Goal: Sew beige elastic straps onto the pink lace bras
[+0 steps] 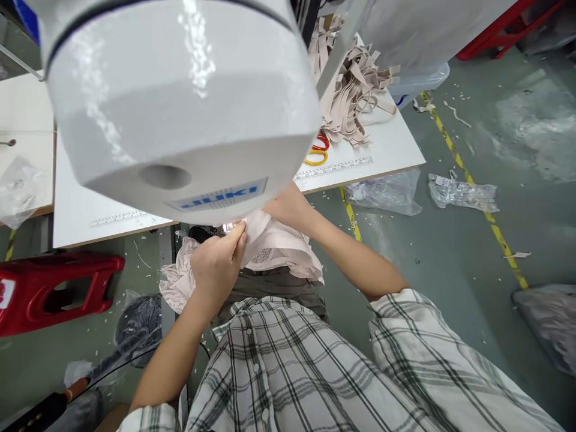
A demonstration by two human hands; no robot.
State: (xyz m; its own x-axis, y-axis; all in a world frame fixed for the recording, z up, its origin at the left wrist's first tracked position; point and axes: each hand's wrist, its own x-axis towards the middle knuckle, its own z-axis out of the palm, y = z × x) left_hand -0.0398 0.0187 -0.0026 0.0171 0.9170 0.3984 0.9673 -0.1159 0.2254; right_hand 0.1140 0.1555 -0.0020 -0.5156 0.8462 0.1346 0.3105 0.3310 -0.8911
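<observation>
A white sewing machine head (193,120) marked JUKI fills the upper middle of the head view and hides the needle area. Under its near edge, my left hand (217,264) pinches a pale pink lace garment (283,243) between thumb and fingers. Lace (180,276) from it hangs down to the left of that hand, and the rest drapes over my lap. My right hand (288,204) reaches in beneath the machine from the right, against the fabric; its fingers are hidden. A small shiny metal part (228,228) shows beside my left fingertips.
A heap of beige fabric strips (351,90) lies on the white table (396,150) at right, near red-and-yellow-handled scissors (317,153). A red stool (58,288) stands at left. Plastic bags (387,192) lie by a yellow-striped floor line (450,144).
</observation>
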